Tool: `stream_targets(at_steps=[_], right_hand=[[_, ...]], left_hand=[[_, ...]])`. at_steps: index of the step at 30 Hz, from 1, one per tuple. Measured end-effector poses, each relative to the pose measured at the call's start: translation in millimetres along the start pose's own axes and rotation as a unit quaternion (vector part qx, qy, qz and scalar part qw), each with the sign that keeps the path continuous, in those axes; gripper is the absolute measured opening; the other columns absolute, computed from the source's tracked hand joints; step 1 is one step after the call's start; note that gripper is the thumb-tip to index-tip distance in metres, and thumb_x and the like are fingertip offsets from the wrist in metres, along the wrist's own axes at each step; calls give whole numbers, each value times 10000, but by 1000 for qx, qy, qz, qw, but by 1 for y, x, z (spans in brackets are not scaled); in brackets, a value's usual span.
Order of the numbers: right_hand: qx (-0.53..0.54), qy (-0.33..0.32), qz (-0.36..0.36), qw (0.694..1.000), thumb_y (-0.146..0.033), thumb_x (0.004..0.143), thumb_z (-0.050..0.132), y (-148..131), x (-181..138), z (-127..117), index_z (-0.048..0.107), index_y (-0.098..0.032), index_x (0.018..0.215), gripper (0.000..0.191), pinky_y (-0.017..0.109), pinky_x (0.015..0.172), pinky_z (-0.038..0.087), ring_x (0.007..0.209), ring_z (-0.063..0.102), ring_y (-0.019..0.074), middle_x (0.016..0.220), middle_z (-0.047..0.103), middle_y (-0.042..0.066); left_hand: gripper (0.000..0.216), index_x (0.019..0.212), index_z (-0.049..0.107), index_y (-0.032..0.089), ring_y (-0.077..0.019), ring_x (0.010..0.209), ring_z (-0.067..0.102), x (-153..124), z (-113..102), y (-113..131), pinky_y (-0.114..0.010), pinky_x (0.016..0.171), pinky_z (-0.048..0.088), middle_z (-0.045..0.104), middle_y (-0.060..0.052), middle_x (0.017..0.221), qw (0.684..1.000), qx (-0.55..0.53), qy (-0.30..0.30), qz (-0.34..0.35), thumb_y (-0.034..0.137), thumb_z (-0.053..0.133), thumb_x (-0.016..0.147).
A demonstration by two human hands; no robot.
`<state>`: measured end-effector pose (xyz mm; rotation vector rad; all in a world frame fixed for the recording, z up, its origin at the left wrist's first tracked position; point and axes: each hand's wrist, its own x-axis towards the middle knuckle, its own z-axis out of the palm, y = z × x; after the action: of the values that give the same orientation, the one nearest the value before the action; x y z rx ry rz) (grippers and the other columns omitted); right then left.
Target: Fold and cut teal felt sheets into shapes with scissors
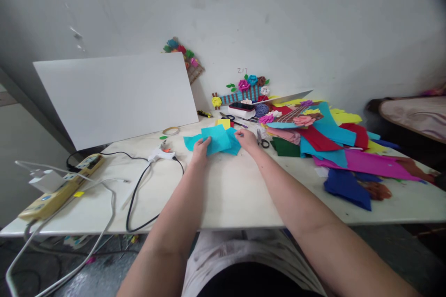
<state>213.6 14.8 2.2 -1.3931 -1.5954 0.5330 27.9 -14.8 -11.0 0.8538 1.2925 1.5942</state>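
The surface (240, 190) carries a white board (114, 102) along the left of its back edge and a paper heap (331, 130) toward its right edge. A glue gun (162, 153) lies on the left half. Step in hand, as judged: handling cut paper; the next move calls for a steady left grip. The left hand (201, 149) grips a turquoise sheet (218, 139), thumb on its face. The right hand (246, 140) has fingertips drawn together; whether they hold paper cannot be told. The sheet is between both hands, nearer the back edge.
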Motion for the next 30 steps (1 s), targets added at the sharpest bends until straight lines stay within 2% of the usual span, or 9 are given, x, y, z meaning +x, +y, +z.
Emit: stream_targets(at_steps=[2,6,9,13,16,19,24,27,30], right_hand=[[-118,1,-35,992,-158,791,563,4,1,-2,734,-216,879,201,331,868,481,960,632,202,1090,686,55],[-242,-73,-68,965,-275,866,546,7,-2,2,727,-263,1088,286,376,1019,393,1202,529,259,1362,555,55],[-303,-115,-77,943,-358,886,531,6,-7,8,691,-272,1176,342,431,1050,352,1274,462,305,1459,461,59],[-340,-139,-68,928,-380,906,499,5,-12,13,668,-201,1203,385,483,1059,314,1308,417,340,1475,435,117],[-321,-124,-64,937,-371,916,477,6,-10,13,613,-163,1263,428,466,1043,337,1280,453,328,1445,468,143],[-265,-72,-65,959,-332,917,463,8,-4,11,617,-163,1246,401,428,1034,366,1232,507,294,1364,548,141],[-101,5,-47,994,-217,858,478,13,9,2,665,-162,1167,365,365,1040,391,1208,542,236,1263,620,113],[-13,46,-39,998,-206,810,507,16,14,-4,670,-135,1154,387,356,1032,407,1179,562,226,1240,629,122],[25,86,-34,995,-200,783,519,21,18,-6,641,-133,1189,429,361,1015,423,1156,570,224,1272,606,128]], left_hand=[[456,1144,565,159,-254,1071,627,0,-1,2,-361,833,535,661,-126,1140,999,2,36,-20,329,706,745],[376,1083,583,173,-239,1036,627,-4,-1,9,-346,802,524,677,-95,1042,998,-3,65,-23,322,680,751],[355,1058,581,182,-220,997,630,-6,0,12,-330,780,515,673,-72,994,995,-14,90,-28,311,676,740],[338,1037,578,192,-212,991,622,-6,1,13,-312,766,502,665,-70,1005,994,-9,101,-34,314,673,736],[305,994,581,185,-201,933,627,-5,1,12,-295,734,495,665,-61,953,995,-7,93,-26,319,665,733],[273,947,593,185,-191,863,631,-4,0,11,-291,711,489,656,-32,851,995,-31,91,-18,308,669,715],[260,951,590,197,-204,952,615,-1,-3,11,-294,736,487,660,-44,928,991,-7,134,-17,329,656,737],[243,939,595,194,-210,979,610,0,-4,11,-300,753,490,661,-45,942,991,-1,134,-9,336,639,746],[271,968,597,196,-214,994,608,1,-4,11,-305,763,490,661,-50,965,991,2,133,-8,346,637,746]])
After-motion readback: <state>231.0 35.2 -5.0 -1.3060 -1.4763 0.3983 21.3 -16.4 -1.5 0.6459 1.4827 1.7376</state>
